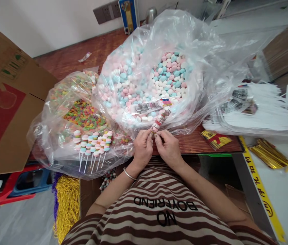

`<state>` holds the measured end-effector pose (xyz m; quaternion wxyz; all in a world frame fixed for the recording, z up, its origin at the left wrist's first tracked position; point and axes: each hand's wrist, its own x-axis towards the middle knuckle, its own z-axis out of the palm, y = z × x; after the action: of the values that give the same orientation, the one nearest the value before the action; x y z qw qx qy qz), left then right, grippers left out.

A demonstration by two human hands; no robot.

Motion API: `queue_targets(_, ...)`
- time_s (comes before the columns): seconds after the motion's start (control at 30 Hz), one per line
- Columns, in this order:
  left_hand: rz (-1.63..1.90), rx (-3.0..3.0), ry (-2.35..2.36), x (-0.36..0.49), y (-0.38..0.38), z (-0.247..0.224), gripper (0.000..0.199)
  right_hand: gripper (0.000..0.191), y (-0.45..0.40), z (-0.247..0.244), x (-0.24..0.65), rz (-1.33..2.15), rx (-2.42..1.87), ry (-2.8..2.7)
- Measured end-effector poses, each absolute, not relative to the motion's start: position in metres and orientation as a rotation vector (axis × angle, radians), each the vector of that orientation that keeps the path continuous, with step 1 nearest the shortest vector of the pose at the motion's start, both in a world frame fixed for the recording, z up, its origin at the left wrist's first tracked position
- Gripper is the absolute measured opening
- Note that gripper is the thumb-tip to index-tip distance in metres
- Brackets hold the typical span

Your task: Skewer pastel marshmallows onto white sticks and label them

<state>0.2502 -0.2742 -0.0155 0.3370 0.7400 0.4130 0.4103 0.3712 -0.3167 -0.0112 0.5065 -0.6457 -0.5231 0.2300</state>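
My left hand (143,145) and my right hand (168,147) meet at the table's front edge, fingers pinched together. Between them is the lower end of a candy stick in a printed clear wrapper (161,119), which points away from me. What the fingertips do at its base is too small to make out. Just beyond lies a flat printed wrapper (147,107) on a big clear bag of pink, white and blue candies (169,76). Left of my hands, several unwrapped candy sticks (96,144) rest on a clear bag of colourful ring-shaped candies (84,115).
At right are a pile of white sticks (266,109), a packet of gold ties (216,139) and loose gold twist ties (271,154). A cardboard box (8,102) stands at left. Behind the bags is a blue box (129,15). Yellow tape (261,190) runs along the right table.
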Motion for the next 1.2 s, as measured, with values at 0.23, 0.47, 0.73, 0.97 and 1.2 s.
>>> queue_targets(0.23, 1.017, 1.777, 1.192, 0.248, -0.272, -0.016, 0.023, 0.017, -0.315, -0.014, 0.377, 0.634, -1.469, -1.220)
queue_targets(0.47, 1.216, 2.116, 1.116, 0.248, -0.270, -0.018, 0.024, 0.049, -0.310, -0.013, 0.370, 1.375, -1.157, -0.630)
queue_targets(0.73, 1.197, 2.273, 1.109, 0.248, -0.272, -0.023, 0.032, 0.043, -0.303, -0.015, 0.364, 1.388, -1.068, -0.409)
queue_targets(0.97, 1.135, 1.870, 1.096, 0.253, -0.274, -0.015, 0.023, 0.032, -0.306, -0.017, 0.366, 1.078, -1.236, -0.681)
queue_targets(1.2, 0.896, 0.665, 0.742, 0.259, -0.273, -0.019, 0.030, 0.023, -0.308, -0.016, 0.369, 1.072, -1.181, -0.765)
